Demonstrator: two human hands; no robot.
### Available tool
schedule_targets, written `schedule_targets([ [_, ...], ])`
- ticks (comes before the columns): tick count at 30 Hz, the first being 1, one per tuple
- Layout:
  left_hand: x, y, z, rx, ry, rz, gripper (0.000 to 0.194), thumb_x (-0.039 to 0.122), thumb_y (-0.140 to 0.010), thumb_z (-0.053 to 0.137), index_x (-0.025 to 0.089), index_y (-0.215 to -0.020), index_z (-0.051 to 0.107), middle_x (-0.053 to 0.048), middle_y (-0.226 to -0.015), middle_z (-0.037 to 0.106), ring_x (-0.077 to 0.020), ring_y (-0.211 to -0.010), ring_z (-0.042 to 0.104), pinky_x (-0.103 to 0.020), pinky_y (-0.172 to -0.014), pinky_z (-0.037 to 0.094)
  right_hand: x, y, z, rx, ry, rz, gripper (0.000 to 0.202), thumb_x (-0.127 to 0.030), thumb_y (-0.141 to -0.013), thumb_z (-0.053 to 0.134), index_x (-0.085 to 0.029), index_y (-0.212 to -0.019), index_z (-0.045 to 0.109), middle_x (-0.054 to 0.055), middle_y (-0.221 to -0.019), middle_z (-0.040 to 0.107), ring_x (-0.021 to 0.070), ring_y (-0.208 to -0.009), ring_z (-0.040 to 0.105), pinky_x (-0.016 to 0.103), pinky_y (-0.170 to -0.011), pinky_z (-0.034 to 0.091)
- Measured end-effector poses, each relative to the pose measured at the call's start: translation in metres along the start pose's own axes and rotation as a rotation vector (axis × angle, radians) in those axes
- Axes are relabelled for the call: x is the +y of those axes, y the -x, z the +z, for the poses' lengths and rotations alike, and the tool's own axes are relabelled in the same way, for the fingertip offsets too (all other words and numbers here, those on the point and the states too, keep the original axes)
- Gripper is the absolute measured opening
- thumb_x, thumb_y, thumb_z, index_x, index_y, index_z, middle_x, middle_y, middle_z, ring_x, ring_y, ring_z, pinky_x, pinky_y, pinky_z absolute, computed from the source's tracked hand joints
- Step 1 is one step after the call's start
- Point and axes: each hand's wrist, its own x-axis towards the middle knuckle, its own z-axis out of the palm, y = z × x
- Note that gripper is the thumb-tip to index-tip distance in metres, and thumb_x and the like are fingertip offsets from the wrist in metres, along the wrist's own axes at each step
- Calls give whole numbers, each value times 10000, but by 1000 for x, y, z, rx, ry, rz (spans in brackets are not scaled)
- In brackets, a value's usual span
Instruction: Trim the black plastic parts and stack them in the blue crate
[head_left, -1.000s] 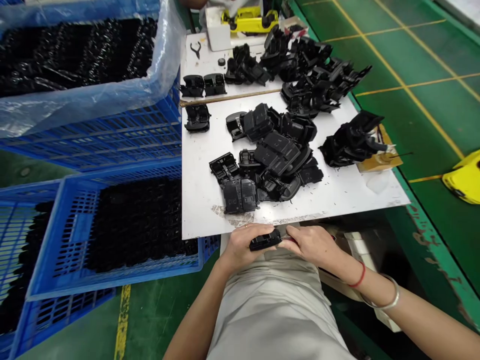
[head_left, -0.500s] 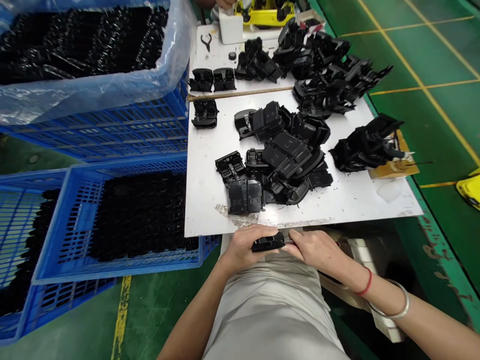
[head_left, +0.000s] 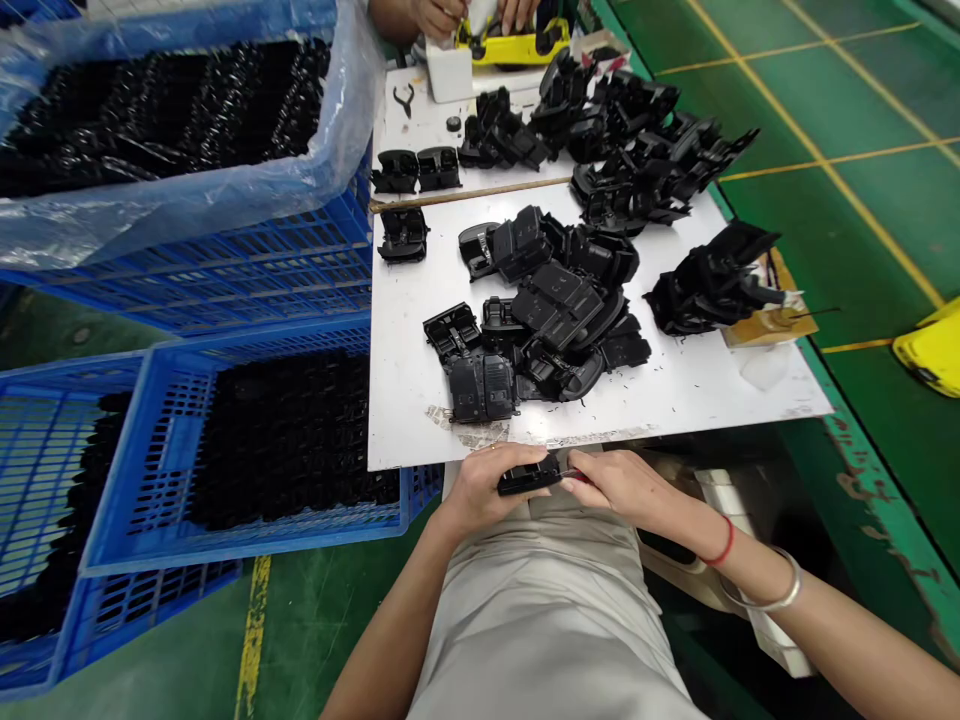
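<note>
Left hand [head_left: 484,487]: fingers closed around a small black plastic part [head_left: 529,474], held just off the table's near edge, above the lap. Right hand [head_left: 611,484]: fingers pinched on a slim tool [head_left: 571,474], its tip at the part's right end; tool type cannot be determined. Table [head_left: 405,400]: pile of black parts [head_left: 555,305] at the middle of the near half; black cluster [head_left: 712,280] near the right edge, beside a yellowish box [head_left: 772,318]. Beyond the wooden strip [head_left: 480,193]: further black parts [head_left: 637,140], then, at the far edge, another person's hands [head_left: 480,18] at a yellow toy car [head_left: 514,45].

Factory workshop: blue crates [head_left: 247,555] and worktable [head_left: 405,400] hold black parts [head_left: 555,305].
</note>
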Motion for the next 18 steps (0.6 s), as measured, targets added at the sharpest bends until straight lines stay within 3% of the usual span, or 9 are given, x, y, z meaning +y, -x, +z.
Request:
schedule_targets([
  [3, 0, 0, 0, 2, 4, 17, 334, 314, -822, 743, 187, -1122, 672, -115, -1053, 771, -236, -990, 737, -356, -873, 600, 1, 2, -4, -47, -180, 38, 283, -354, -986, 362, -230, -737, 419, -42, -574, 485, 113, -478, 393, 247, -480, 257],
  [7, 0, 0, 0, 10, 6, 25, 315, 306, -824, 741, 181, -1105, 675, -118, -1035, 774, -233, -979, 740, -346, -859, 603, 3, 8, -11, -21, -305, 80, 321, -386, -1011, 301, -237, -734, 365, -42, -610, 462, 117, -527, 414, 242, -512, 318],
  [12, 0, 1, 1, 11, 7, 22, 319, 297, -814, 751, 173, -1096, 670, -124, -1051, 770, -226, -986, 738, -338, -877, 597, 1, 19, -9, 63, -87, -19, 352, -419, -1042, 265, -232, -773, 394, -46, -612, 471, 116, -498, 427, 244, -484, 286],
  [18, -2, 2, 1, 2, 5, 24, 328, 299, -818, 747, 182, -1113, 664, -120, -1066, 767, -229, -1002, 734, -343, -887, 594, -2, 20, 1, 169, 170, -122, 360, -344, -1060, 246, -214, -784, 437, -31, -616, 517, 108, -499, 449, 253, -469, 251],
])
